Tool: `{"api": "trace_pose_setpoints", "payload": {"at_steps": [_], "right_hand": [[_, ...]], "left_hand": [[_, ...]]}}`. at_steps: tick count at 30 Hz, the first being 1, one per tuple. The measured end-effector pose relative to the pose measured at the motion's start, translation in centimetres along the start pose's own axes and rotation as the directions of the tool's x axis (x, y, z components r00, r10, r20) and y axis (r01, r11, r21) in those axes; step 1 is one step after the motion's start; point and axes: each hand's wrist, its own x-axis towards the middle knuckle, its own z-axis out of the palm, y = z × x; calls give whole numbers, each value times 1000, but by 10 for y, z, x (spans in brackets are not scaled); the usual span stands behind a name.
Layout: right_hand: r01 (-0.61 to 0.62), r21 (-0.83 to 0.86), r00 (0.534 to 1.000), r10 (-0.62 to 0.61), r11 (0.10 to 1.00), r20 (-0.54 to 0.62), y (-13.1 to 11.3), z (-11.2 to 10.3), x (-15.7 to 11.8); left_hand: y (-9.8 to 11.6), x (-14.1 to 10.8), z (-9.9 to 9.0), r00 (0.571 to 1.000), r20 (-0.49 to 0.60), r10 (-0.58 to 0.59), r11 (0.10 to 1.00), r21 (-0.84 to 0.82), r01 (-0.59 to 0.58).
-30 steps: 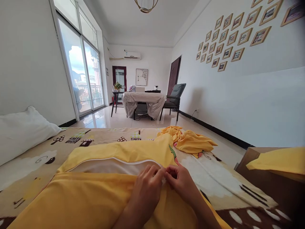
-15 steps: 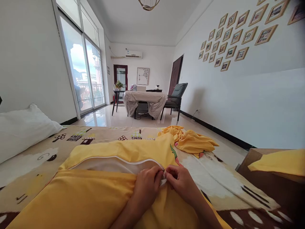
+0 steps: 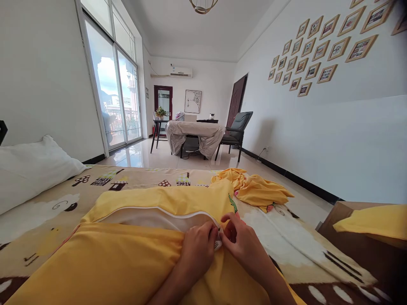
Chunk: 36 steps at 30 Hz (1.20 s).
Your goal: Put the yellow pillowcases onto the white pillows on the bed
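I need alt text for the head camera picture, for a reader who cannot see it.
A person's left hand and right hand are close together at the right end of a white-edged opening in a yellow cover, with white fabric showing inside. The cover lies on a patterned blanket, with crumpled yellow cloth beyond and a white pillow at left.

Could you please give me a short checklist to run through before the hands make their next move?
1. Left hand on the yellow cover: ok, near the right end of its opening.
2. Right hand close by: ok, beside the left.
3. Right hand gripping fabric: cannot tell, contact is unclear.
4. Opening closed: not ok, it gapes, showing white material inside.
5. Crumpled yellow cloth apart from both hands: ok.
6. White pillow apart from both hands: ok, off to the left.
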Motion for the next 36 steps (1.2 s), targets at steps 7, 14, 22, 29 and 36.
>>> {"api": "trace_pose_setpoints", "payload": {"at_steps": [7, 14, 22, 29, 36], "right_hand": [[125, -235, 990, -135, 964, -29, -1, 1, -3], [231, -459, 945, -309, 858, -103, 7, 7, -1], [213, -402, 965, -257, 891, -58, 20, 6, 10], [133, -217, 988, -146, 967, -44, 24, -9, 10], [23, -186, 995, -40, 982, -87, 26, -9, 14]], "left_hand": [[-4, 2, 3, 1000, 11, -2, 1000, -10, 3], [-6, 4, 6, 1000, 0, 7, 1000, -14, -7], [-2, 3, 1, 999, -17, -43, 999, -29, 43], [12, -12, -4, 989, -51, 137, 951, 286, -117], [6, -13, 2, 933, -98, 346, 852, 449, -268]]}}
